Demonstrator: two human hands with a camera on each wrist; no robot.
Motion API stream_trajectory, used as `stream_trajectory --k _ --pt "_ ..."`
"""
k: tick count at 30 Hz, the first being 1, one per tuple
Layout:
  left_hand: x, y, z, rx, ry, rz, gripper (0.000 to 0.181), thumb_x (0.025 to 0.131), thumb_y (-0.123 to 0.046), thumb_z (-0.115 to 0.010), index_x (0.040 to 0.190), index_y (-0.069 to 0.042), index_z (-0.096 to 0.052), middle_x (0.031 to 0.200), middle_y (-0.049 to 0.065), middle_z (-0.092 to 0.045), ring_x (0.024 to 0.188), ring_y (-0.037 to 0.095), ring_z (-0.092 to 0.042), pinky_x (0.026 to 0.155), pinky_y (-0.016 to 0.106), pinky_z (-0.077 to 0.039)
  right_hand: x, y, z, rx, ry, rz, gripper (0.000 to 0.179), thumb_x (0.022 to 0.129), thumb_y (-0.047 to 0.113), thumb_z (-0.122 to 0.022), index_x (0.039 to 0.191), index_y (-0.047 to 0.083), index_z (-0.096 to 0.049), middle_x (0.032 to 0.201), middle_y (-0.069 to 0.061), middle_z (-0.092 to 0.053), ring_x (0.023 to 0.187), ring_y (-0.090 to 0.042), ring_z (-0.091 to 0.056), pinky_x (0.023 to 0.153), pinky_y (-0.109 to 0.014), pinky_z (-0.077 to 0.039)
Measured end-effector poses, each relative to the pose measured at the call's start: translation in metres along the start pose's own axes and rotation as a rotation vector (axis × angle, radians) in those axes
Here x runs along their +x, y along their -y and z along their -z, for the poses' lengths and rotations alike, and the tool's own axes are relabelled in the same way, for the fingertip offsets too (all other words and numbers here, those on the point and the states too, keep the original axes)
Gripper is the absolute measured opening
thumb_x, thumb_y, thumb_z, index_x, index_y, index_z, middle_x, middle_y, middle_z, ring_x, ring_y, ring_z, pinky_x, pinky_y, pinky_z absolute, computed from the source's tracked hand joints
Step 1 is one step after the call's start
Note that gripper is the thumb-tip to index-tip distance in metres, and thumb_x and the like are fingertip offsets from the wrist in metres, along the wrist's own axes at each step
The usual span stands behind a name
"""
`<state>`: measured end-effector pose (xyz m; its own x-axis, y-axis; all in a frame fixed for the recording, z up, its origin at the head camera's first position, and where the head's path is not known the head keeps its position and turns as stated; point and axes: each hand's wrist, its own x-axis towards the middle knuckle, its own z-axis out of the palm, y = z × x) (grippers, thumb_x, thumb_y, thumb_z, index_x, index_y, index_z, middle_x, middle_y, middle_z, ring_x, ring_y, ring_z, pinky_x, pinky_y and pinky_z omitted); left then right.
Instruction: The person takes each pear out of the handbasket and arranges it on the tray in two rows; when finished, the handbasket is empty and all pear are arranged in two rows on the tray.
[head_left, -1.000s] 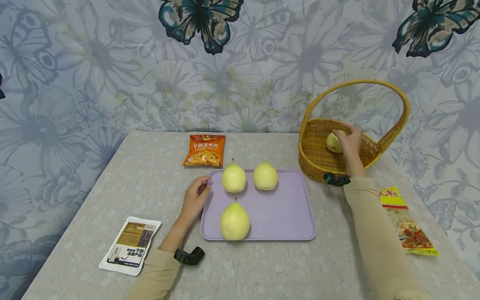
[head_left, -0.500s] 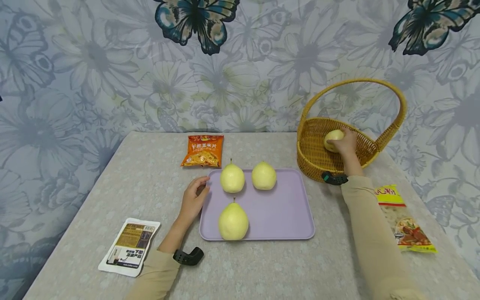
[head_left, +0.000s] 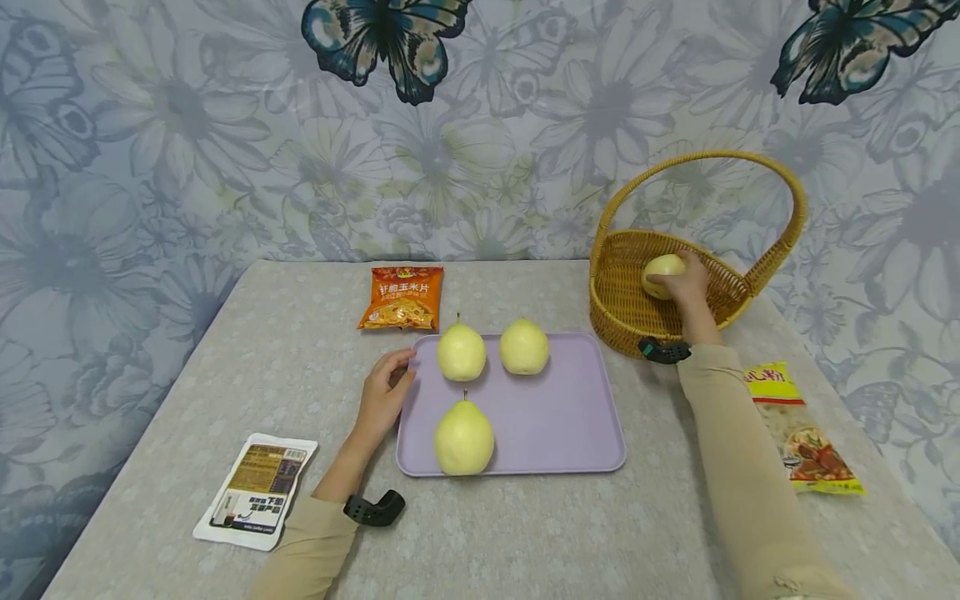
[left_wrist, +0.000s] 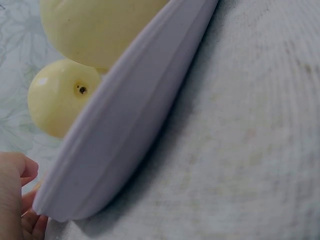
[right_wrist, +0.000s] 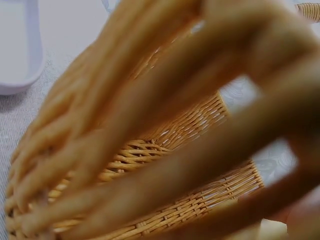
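In the head view my right hand (head_left: 692, 285) reaches into the wicker basket (head_left: 617, 321) and grips a pale yellow pear (head_left: 658, 271), thumb across its near side. The basket's blurred weave (right_wrist: 165, 200) fills most of the right wrist view, with a bit of that hand at the lower right. My left hand (head_left: 382, 398) lies at the left edge of the lilac tray (head_left: 555, 425), its loosely bent fingertips right at the rim. On the tray sit three pears: one at the back left (head_left: 461, 353), one at the back middle (head_left: 524, 347), one at the front left (head_left: 464, 440).
An orange snack bag (head_left: 403, 298) lies behind the tray. A white pouch (head_left: 257, 492) is at the front left, beyond my left forearm. A yellow-ended food packet (head_left: 802, 433) lies by my right sleeve. The basket's tall handle (head_left: 705, 156) arches over its opening.
My right hand has turned about the pear in the basket, and its thumb now lies across the fruit's near side. My left hand stays by the tray. The whole head view shifts slightly.
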<state>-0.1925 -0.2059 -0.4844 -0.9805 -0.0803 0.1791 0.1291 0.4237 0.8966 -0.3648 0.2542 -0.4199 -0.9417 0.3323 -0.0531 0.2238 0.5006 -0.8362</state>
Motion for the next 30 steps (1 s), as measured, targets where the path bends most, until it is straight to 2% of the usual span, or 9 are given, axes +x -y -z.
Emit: stream_trajectory --k 5,9,12,15,18,22,26,30 --pt "0.001 -0.003 -0.001 0.012 -0.003 -0.017 0.032 0.093 -0.004 -0.055 0.124 0.002 -0.059 0.128 0.019 -0.057 0.118 0.032 -0.055 0.102 0.032 -0.046 -0.002 0.001 0.001 -0.014 -0.028 -0.010 0.075 0.085 0.014 -0.068 0.149 0.005 -0.028 0.153 -0.022 -0.028 0.139 -0.042 -0.029 0.112 -0.054 -0.033" --pt "-0.003 -0.021 0.000 -0.011 0.002 -0.022 0.031 0.092 0.002 -0.054 0.122 0.008 -0.057 0.127 0.024 -0.056 0.117 0.038 -0.054 0.103 0.046 -0.043 -0.007 0.006 0.003 0.006 -0.045 0.005 0.075 0.085 0.016 -0.069 0.148 0.006 -0.031 0.153 -0.020 -0.029 0.140 -0.040 -0.029 0.112 -0.052 -0.033" --pt "-0.007 -0.035 0.002 -0.025 0.014 -0.018 0.032 0.091 0.004 -0.054 0.122 0.011 -0.056 0.126 0.028 -0.055 0.117 0.041 -0.053 0.104 0.049 -0.042 -0.016 0.013 0.005 0.032 -0.007 0.013 0.076 0.085 0.018 -0.069 0.149 0.007 -0.030 0.155 -0.019 -0.026 0.140 -0.040 -0.029 0.112 -0.053 -0.034" --pt "-0.008 -0.038 0.002 -0.015 0.017 -0.025 0.032 0.091 0.003 -0.054 0.122 0.012 -0.055 0.126 0.028 -0.054 0.117 0.041 -0.053 0.103 0.046 -0.043 -0.029 0.023 0.009 0.070 0.047 0.021 0.078 0.085 0.020 -0.069 0.150 0.008 -0.028 0.156 -0.018 -0.021 0.141 -0.040 -0.028 0.111 -0.052 -0.035" --pt "-0.005 -0.026 -0.001 -0.007 -0.002 -0.034 0.032 0.092 0.001 -0.054 0.122 0.010 -0.056 0.125 0.026 -0.056 0.116 0.039 -0.054 0.102 0.044 -0.045 -0.042 0.034 0.014 0.115 0.090 0.036 0.081 0.085 0.021 -0.070 0.151 0.008 -0.025 0.157 -0.019 -0.019 0.141 -0.039 -0.028 0.111 -0.050 -0.036" --pt "-0.001 -0.006 -0.003 0.005 -0.024 -0.036 0.031 0.093 -0.002 -0.055 0.123 0.004 -0.058 0.126 0.021 -0.057 0.116 0.034 -0.056 0.102 0.037 -0.046 -0.060 0.047 0.020 0.155 0.115 0.074 0.082 0.084 0.023 -0.071 0.151 0.010 -0.025 0.152 -0.022 -0.025 0.137 -0.038 -0.034 0.109 -0.047 -0.039" --pt "0.000 0.000 -0.002 -0.006 -0.016 -0.031 0.031 0.093 -0.004 -0.055 0.123 0.002 -0.059 0.126 0.018 -0.057 0.117 0.031 -0.055 0.102 0.029 -0.046 -0.087 0.056 0.022 0.119 0.103 0.153 0.081 0.084 0.028 -0.072 0.150 0.013 -0.028 0.145 -0.023 -0.034 0.129 -0.035 -0.041 0.103 -0.046 -0.044" --pt "0.000 0.002 0.000 -0.007 -0.009 -0.023 0.031 0.093 -0.004 -0.055 0.123 0.002 -0.059 0.127 0.018 -0.057 0.117 0.031 -0.055 0.103 0.028 -0.045 -0.118 0.065 0.018 0.058 0.091 0.231 0.079 0.083 0.032 -0.072 0.148 0.015 -0.033 0.141 -0.021 -0.040 0.119 -0.033 -0.046 0.087 -0.038 -0.049"
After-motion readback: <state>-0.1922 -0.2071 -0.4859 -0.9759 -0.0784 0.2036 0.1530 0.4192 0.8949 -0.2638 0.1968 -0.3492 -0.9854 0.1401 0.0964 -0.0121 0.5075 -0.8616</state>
